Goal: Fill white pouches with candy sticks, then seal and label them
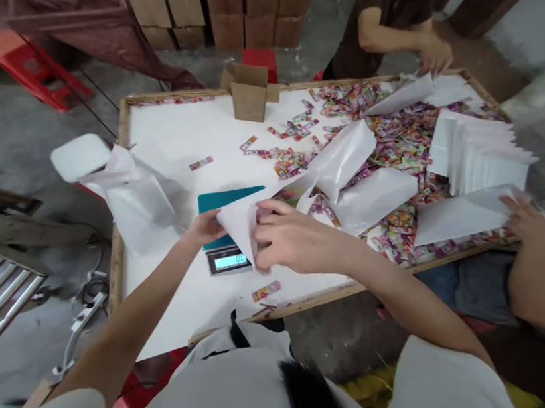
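A white bag (239, 218) is held tilted between my two hands, over a kitchen scale with a teal top (210, 202) and a lit display (229, 262). My left hand (208, 227) is closed on the bag's left side. At the bag's right edge, the fingers of my right hand (281, 235) are curled round the paper. What the bag contains is hidden. Just right of it, filled white bags (344, 153) lie on a heap of small colourful packets (406, 141). One loose packet (266, 291) lies in front of the scale.
A wooden rim (116, 270) edges the white table. More white bags (135, 196) lie at its left end, and a cardboard box (249, 97) stands at the back. One co-worker's hands (435, 55) are at the far side; another's hand (526, 217) holds a bag at right.
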Demonstrator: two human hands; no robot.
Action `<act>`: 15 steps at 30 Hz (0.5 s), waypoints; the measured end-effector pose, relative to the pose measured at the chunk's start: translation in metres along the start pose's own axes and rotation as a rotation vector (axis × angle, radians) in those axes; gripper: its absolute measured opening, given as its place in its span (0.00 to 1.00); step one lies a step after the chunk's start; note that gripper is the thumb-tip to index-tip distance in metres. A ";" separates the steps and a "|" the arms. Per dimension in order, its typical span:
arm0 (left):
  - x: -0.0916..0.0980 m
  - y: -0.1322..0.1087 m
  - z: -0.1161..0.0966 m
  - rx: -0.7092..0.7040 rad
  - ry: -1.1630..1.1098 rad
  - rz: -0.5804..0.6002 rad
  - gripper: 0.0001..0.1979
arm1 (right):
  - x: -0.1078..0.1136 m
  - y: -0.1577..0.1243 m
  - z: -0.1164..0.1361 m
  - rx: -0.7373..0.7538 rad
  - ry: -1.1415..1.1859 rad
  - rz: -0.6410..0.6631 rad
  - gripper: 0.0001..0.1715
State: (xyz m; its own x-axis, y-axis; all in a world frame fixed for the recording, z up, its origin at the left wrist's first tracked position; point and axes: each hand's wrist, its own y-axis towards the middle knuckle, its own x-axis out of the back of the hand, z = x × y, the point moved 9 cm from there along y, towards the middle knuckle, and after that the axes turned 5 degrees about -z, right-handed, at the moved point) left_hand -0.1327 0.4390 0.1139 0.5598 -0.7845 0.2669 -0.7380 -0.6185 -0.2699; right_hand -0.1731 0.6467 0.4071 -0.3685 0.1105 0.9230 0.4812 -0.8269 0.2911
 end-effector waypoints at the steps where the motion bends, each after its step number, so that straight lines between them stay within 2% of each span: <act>1: 0.026 -0.002 0.019 0.116 -0.133 -0.114 0.10 | -0.018 0.000 -0.007 -0.018 -0.022 0.018 0.22; 2: 0.045 -0.006 0.038 0.241 -0.288 -0.218 0.07 | -0.037 -0.002 -0.017 -0.056 -0.053 0.030 0.20; 3: 0.060 -0.012 0.052 0.299 -0.366 -0.312 0.07 | -0.057 -0.007 -0.030 -0.110 -0.089 0.040 0.19; 5: 0.078 -0.022 0.068 0.321 -0.420 -0.459 0.11 | -0.095 -0.023 -0.062 -0.252 -0.152 0.068 0.18; 8: 0.085 -0.036 0.090 0.377 -0.458 -0.640 0.16 | -0.148 -0.057 -0.110 -0.504 -0.183 0.136 0.17; 10: 0.084 -0.042 0.101 0.411 -0.404 -0.707 0.18 | -0.177 -0.081 -0.133 -0.661 -0.161 0.184 0.16; 13: 0.087 -0.045 0.111 0.432 -0.261 -0.769 0.18 | -0.208 -0.114 -0.149 -0.834 -0.091 0.211 0.17; 15: 0.091 -0.047 0.114 0.403 -0.145 -0.777 0.17 | -0.215 -0.139 -0.149 -0.918 -0.046 0.143 0.20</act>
State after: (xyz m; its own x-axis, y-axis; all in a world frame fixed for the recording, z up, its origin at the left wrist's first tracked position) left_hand -0.0039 0.3911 0.0455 0.9100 -0.1169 0.3977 0.0445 -0.9263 -0.3742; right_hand -0.2794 0.6559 0.1302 -0.3129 -0.0208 0.9495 -0.3056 -0.9444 -0.1214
